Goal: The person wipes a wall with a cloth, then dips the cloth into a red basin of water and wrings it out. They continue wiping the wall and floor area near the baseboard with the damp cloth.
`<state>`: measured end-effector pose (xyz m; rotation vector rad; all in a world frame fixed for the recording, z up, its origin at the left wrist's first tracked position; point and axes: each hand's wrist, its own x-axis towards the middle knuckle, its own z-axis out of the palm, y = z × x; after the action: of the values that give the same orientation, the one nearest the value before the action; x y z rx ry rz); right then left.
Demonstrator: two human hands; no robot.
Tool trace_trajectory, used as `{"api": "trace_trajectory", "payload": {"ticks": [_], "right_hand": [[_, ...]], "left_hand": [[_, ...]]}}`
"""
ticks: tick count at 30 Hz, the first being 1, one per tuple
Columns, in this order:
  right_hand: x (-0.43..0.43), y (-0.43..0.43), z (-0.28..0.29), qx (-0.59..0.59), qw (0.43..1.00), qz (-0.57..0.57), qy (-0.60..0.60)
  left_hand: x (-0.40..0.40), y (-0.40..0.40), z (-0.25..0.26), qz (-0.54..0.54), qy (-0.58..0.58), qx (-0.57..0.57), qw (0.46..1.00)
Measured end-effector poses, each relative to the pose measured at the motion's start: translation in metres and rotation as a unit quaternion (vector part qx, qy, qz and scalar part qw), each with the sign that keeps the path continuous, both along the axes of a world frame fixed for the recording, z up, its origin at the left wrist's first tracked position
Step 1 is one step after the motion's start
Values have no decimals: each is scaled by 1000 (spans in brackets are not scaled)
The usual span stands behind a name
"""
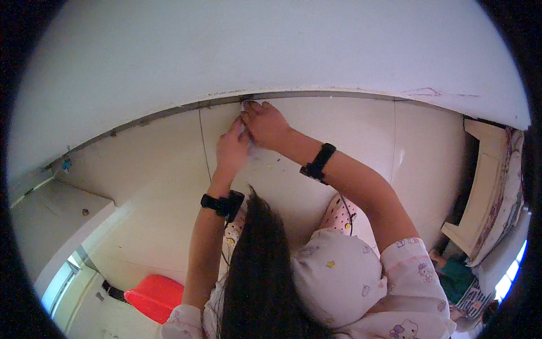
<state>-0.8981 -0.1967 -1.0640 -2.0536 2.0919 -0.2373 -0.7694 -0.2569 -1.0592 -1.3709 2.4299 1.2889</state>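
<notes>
Both of my hands meet low down, where the wall (271, 46) joins the tiled floor (347, 127). My right hand (266, 125) has its fingers bent at the grey baseboard strip (292, 95). My left hand (233, 148) is just beside it, fingertips against the right hand's fingers. Pinched between them is a small pale thing (253, 149), thin like a wipe or plastic film; the fingers cover most of it, so its kind is unclear. Black bands with small devices, the left one (223, 203) and the right one (318, 164), circle my wrists.
A red plastic object (156, 296) stands on the floor at lower left, near a raised grey ledge (67, 216). At right is a cream piece of furniture (478, 169), with a person in green (457, 275) near it. Long dark hair (262, 271) hangs before me. Small specks lie on the tiles.
</notes>
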Motion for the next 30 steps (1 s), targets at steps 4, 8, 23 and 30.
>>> {"api": "trace_trajectory", "payload": {"ticks": [4, 8, 23, 30], "right_hand": [[3, -10, 3, -8, 998, 55, -19], [8, -14, 1, 39, 998, 26, 31], [-16, 9, 10, 32, 999, 16, -13], [14, -17, -4, -41, 997, 14, -59]], "left_hand": [[12, -7, -9, 14, -5, -57, 998], [11, -4, -16, 24, 31, -53, 998], [-12, 13, 3, -49, -16, -66, 996], [20, -14, -6, 1, 15, -54, 998]]}}
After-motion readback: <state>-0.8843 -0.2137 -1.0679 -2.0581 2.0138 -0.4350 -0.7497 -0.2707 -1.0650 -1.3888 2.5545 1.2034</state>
